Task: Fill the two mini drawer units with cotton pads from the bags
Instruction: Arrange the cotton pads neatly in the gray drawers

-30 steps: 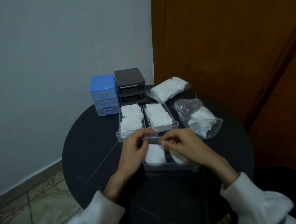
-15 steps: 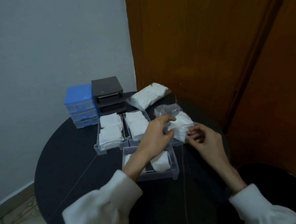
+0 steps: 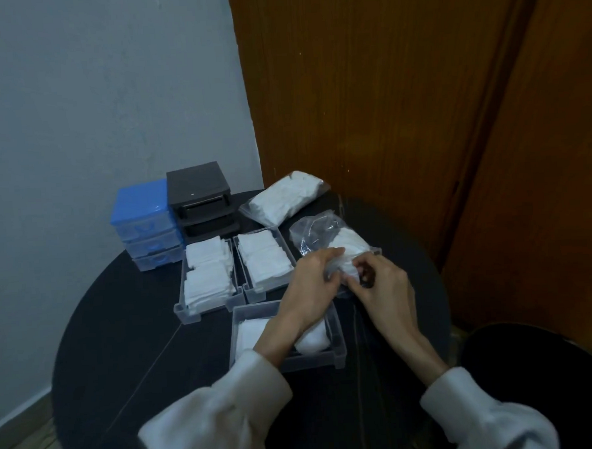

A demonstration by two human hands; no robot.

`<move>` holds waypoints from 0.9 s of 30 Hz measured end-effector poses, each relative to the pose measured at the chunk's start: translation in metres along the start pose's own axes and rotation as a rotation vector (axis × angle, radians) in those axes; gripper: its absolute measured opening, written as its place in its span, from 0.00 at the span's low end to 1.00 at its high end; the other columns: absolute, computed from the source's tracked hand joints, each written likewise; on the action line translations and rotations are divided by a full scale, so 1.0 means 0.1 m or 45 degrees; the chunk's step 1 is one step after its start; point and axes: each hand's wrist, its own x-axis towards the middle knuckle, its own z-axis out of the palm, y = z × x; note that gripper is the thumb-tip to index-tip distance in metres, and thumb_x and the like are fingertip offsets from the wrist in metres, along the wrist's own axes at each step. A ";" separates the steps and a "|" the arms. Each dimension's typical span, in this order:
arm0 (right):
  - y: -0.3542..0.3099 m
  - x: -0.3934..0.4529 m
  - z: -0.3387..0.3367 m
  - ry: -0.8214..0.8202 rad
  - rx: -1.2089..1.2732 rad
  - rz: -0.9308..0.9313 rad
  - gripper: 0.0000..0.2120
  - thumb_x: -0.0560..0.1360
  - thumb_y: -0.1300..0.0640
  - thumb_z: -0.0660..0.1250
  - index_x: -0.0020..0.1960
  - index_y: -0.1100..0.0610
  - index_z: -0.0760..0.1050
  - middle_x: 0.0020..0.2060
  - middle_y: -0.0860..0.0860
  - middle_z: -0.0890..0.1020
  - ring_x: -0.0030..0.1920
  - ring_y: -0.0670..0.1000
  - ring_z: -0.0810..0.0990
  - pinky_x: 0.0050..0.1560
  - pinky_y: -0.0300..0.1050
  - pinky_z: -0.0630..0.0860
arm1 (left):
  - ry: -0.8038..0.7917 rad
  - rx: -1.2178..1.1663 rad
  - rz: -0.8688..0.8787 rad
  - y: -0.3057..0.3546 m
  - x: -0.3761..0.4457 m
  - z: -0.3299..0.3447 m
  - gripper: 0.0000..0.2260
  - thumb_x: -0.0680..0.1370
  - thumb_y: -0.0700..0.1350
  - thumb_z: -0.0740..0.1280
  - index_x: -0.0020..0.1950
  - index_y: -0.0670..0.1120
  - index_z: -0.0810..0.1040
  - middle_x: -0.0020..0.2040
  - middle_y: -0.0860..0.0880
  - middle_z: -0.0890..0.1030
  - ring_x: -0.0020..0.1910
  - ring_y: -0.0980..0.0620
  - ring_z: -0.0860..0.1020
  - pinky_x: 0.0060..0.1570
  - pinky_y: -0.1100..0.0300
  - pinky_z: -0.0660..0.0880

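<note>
Left hand: your left hand (image 3: pixel 313 278) reaches across the near drawer and grips the mouth end of the open bag (image 3: pixel 326 238), fingers curled over the plastic, most likely to steady it while the other hand draws pads out.
Right hand: your right hand (image 3: pixel 376 282) meets it at the bag's mouth, fingertips pinching white cotton pads (image 3: pixel 349 247) at the opening; how many you hold I cannot tell.
Open bag: it lies at about 2 o'clock on the round table (image 3: pixel 129 336), partly emptied and crumpled, close enough to the drawers for a short carry.
Near drawer: the near drawer (image 3: pixel 335 354) sits at 6 o'clock of the other two, just in front of you, with only a few pads inside, so it looks like the one being filled.
Filled drawers: the left drawer (image 3: pixel 208 273) and middle drawer (image 3: pixel 263 257) stand side by side behind it, packed with pads and parked out of your way.
Sealed bag: the full bag (image 3: pixel 284 201) waits at 12 o'clock, by the wooden door, untouched in reserve.
Units: the blue unit (image 3: pixel 144 229) keeps its drawers; the black unit (image 3: pixel 202 198) beside it, touching, shows empty slots awaiting the three drawers.
</note>
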 end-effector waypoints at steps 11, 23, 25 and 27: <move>0.07 -0.07 -0.07 -0.049 0.054 -0.057 0.06 0.72 0.59 0.70 0.44 0.53 0.74 0.35 0.48 0.80 0.34 0.46 0.78 0.35 0.43 0.75 | -0.005 -0.035 -0.035 0.03 0.00 -0.02 0.19 0.76 0.35 0.63 0.67 0.43 0.74 0.62 0.45 0.78 0.59 0.51 0.76 0.59 0.66 0.69; 0.13 -0.07 -0.15 -0.063 0.308 -0.064 0.09 0.67 0.68 0.71 0.40 0.57 0.73 0.37 0.49 0.77 0.41 0.43 0.76 0.39 0.28 0.69 | -0.048 0.006 -0.052 0.07 -0.01 -0.04 0.21 0.75 0.35 0.64 0.68 0.42 0.72 0.64 0.43 0.76 0.58 0.51 0.76 0.54 0.72 0.66; 0.14 -0.07 -0.19 -0.060 0.382 -0.020 0.08 0.68 0.68 0.70 0.40 0.57 0.73 0.37 0.49 0.79 0.40 0.43 0.78 0.39 0.28 0.70 | -0.056 0.016 -0.053 0.06 -0.01 -0.05 0.21 0.76 0.34 0.64 0.69 0.43 0.71 0.65 0.44 0.75 0.60 0.52 0.74 0.55 0.72 0.64; 0.14 -0.06 -0.25 -0.028 0.436 0.023 0.07 0.69 0.67 0.69 0.41 0.57 0.73 0.36 0.48 0.79 0.39 0.42 0.78 0.38 0.28 0.70 | -0.061 0.030 -0.053 0.06 -0.01 -0.04 0.21 0.76 0.35 0.64 0.69 0.44 0.70 0.66 0.44 0.74 0.60 0.52 0.74 0.56 0.71 0.65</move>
